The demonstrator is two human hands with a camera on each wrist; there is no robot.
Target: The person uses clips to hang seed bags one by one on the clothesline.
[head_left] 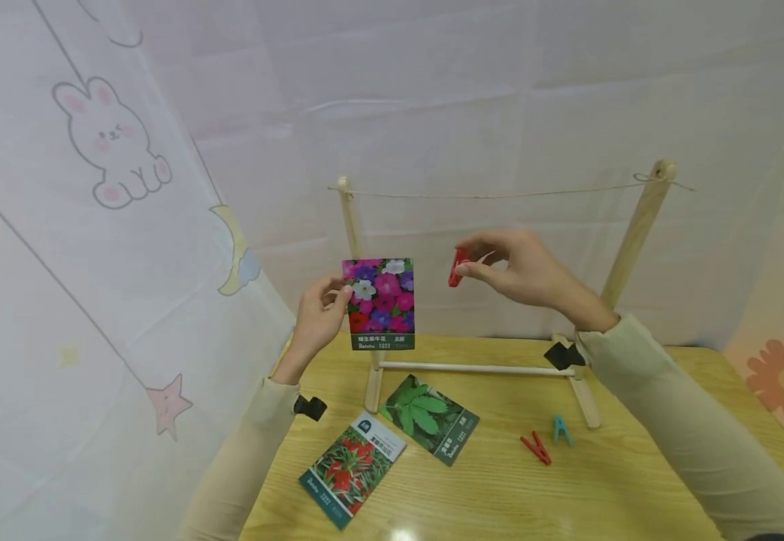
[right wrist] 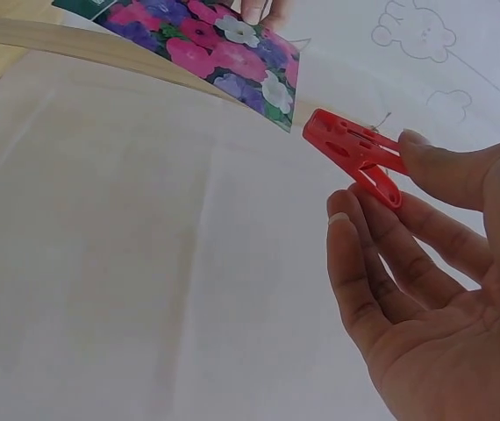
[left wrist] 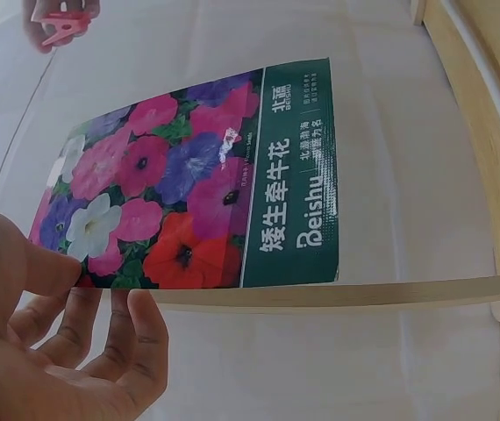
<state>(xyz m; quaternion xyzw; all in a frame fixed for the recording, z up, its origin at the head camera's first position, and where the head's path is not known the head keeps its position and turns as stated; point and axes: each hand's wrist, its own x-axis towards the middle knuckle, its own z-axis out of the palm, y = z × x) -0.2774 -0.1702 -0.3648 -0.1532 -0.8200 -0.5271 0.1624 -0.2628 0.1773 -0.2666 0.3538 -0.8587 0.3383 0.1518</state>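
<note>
Above the table [head_left: 486, 496], the left grip [head_left: 320, 314] pinches a flower-printed packet [head_left: 385, 304], the right grip [head_left: 522, 272] a red clothespin [head_left: 457, 269].

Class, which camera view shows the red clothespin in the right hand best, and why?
The right wrist view: the red clothespin appears largest there, seen from close by. The head view shows it small, partly covered by the right hand; the left wrist view shows it small, near the top left corner.

Before the stand [head_left: 640, 225], one packet [head_left: 382, 297] is held left of a raised peg [head_left: 457, 269], while on the worktop [head_left: 479, 500] below, two other packets [head_left: 353, 469] are laid left of two loose pegs [head_left: 537, 449].
</note>
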